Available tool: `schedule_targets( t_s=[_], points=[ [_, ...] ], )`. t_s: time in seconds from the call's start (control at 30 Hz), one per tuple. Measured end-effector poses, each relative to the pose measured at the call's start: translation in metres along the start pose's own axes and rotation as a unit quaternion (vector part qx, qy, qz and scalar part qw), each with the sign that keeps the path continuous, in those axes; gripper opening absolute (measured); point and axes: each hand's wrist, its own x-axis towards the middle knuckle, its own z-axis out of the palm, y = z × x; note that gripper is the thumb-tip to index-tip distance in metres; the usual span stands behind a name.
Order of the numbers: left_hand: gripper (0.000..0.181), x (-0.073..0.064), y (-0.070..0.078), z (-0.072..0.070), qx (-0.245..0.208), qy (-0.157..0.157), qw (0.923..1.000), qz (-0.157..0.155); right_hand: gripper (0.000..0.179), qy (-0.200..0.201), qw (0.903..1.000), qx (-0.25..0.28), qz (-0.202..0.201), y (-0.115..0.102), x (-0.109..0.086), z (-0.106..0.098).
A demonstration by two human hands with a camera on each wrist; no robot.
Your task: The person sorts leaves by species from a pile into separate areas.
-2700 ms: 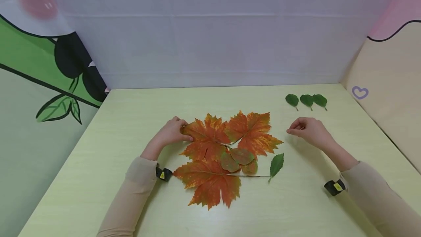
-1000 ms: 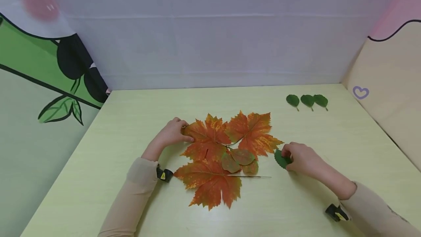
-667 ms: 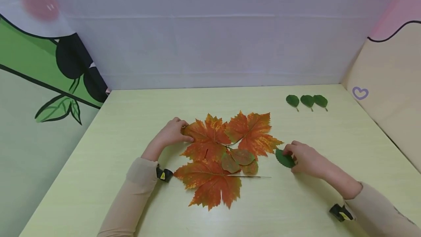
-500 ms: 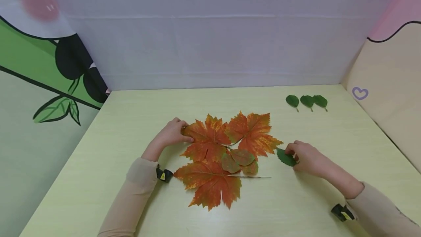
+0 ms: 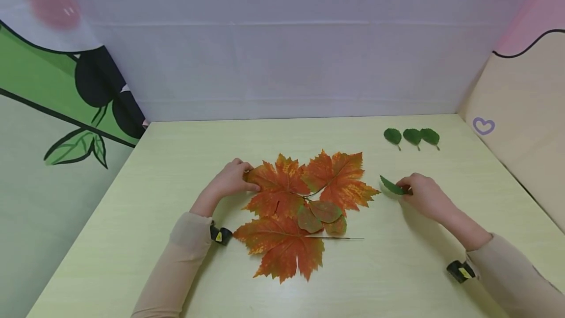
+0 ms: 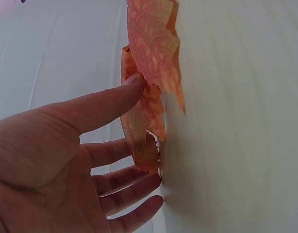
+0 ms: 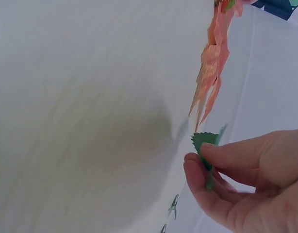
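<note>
Three orange maple leaves (image 5: 337, 175) lie on the table in the head view, with small reddish-green leaves (image 5: 325, 211) among them. My left hand (image 5: 228, 179) rests at the edge of the upper left maple leaf (image 5: 278, 185). In the left wrist view its thumb touches that leaf (image 6: 141, 114), and the other fingers stay loosely extended beside it, apart from the thumb. My right hand (image 5: 425, 196) pinches a small green leaf (image 5: 391, 186) between thumb and fingers, lifted above the table to the right of the maple leaves. The green leaf (image 7: 204, 143) shows serrated edges in the right wrist view.
Several things lie near: a row of three green leaves (image 5: 412, 136) at the back right, and a thin dark stem (image 5: 342, 237) pointing right from the lower maple leaf (image 5: 282, 249). A pale cloth wall (image 5: 282, 63) stands behind the table (image 5: 185, 141).
My right hand has taken the green leaf from beside the stem's end and carried it up and to the right, tilting it. My left hand has stayed in place.
</note>
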Motion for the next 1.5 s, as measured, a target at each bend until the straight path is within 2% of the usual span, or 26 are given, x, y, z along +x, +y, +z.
schedule_targets(
  t_s=[0.1, 0.37, 0.6, 0.8, 1.07, 1.23, 1.5],
  points=[
    [0.059, 0.0, 0.0, 0.0, -0.002, 0.0, 1.0, -0.001, 0.023, 0.013, 0.9999, 0.003, 0.004, 0.005, 0.009, -0.001],
    [0.059, 0.001, -0.001, 0.001, 0.002, 0.001, 1.0, 0.0, 0.025, 0.005, 0.999, 0.033, 0.029, 0.019, 0.035, 0.002],
    [0.058, 0.001, -0.001, 0.001, 0.0, 0.001, 1.0, -0.001, 0.022, 0.03, 0.9943, 0.066, 0.079, 0.029, 0.059, 0.004],
    [0.058, 0.001, 0.0, 0.0, -0.001, -0.001, 1.0, -0.003, 0.024, 0.051, 0.9907, 0.067, 0.107, 0.032, 0.077, 0.003],
    [0.058, -0.001, 0.002, -0.003, -0.006, -0.002, 1.0, -0.005, 0.031, 0.065, 0.979, 0.065, 0.182, 0.028, 0.104, 0.002],
    [0.058, -0.002, 0.003, -0.003, -0.007, -0.005, 0.9999, -0.006, 0.032, 0.073, 0.967, 0.078, 0.231, 0.029, 0.12, 0.005],
    [0.059, -0.003, 0.004, -0.003, -0.01, -0.004, 0.9999, -0.007, 0.031, 0.091, 0.9521, 0.121, 0.266, 0.032, 0.136, 0.009]
  ],
)
